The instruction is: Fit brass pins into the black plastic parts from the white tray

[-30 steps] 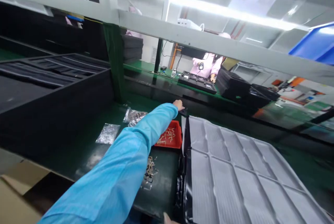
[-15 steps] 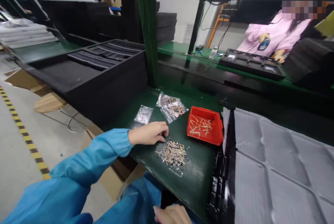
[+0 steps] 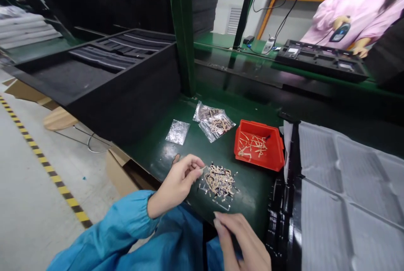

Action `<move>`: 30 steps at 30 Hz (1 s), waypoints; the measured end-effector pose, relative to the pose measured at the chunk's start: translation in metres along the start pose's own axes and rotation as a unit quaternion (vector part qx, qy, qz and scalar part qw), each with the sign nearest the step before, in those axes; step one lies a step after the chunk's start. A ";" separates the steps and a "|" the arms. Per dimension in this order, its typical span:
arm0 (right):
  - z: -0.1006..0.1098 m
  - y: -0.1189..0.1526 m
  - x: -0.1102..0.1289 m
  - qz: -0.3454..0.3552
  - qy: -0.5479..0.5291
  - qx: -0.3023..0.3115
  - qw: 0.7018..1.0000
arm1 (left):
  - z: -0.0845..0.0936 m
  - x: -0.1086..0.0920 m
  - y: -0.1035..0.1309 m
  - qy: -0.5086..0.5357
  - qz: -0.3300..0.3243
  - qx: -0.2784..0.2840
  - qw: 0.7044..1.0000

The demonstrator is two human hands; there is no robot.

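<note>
A pile of small beige and black strips [image 3: 220,181] lies on the green table. My left hand [image 3: 181,180] is at the pile's left edge, its thumb and forefinger pinched on one small strip [image 3: 204,169]. Nearer to me, below the pile, is my right hand [image 3: 241,241], thumb and forefinger a little apart with nothing seen between them. A red tray [image 3: 275,149] behind the pile holds several beige strips. Clear bags of strips [image 3: 217,124] and another clear bag [image 3: 177,132] lie farther back.
Grey padded sheets [image 3: 350,178] and black wrapping border the right side. A large black foam box [image 3: 132,90] stands at the left, beside a green post [image 3: 183,31]. Across the bench, a person in pink holds a scanner [image 3: 341,32] over a black tray [image 3: 322,62].
My left hand has turned and pinched a strip from the pile. My right hand has risen further into view toward the pile. The whole view has shifted slightly.
</note>
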State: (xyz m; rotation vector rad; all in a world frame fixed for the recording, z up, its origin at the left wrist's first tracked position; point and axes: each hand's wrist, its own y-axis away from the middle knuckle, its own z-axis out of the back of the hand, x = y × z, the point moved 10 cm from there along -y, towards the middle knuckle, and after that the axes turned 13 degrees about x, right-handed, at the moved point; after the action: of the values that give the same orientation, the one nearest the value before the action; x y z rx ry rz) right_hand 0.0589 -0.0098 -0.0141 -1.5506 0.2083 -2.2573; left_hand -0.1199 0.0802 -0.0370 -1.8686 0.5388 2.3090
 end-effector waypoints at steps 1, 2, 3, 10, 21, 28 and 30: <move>-0.004 -0.007 -0.007 -0.028 -0.042 0.019 0.999 | -0.005 0.002 0.001 0.060 0.000 0.003 0.998; -0.011 -0.013 -0.015 -0.058 -0.085 0.039 0.994 | -0.011 0.004 0.001 0.119 -0.001 0.007 0.993; -0.018 -0.017 -0.023 -0.089 -0.129 0.059 0.986 | -0.019 0.006 0.002 0.176 -0.001 0.012 0.984; -0.065 -0.013 -0.041 -0.262 -0.456 0.147 0.838 | -0.061 0.017 0.005 0.443 -0.004 0.038 0.896; -0.077 -0.012 -0.029 -0.276 -0.629 0.138 0.714 | -0.066 0.004 0.000 0.510 -0.070 0.083 0.853; -0.081 -0.012 -0.026 -0.275 -0.654 0.135 0.692 | -0.065 0.001 -0.001 0.485 -0.092 0.087 0.865; -0.082 -0.012 -0.026 -0.278 -0.654 0.131 0.691 | -0.062 -0.001 -0.001 0.470 -0.102 0.085 0.872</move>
State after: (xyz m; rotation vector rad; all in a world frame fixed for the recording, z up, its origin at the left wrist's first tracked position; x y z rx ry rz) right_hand -0.0112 0.0035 -0.0638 -2.7850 -1.0342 -0.7972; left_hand -0.0621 0.0601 -0.0473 -2.6933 0.5506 1.0469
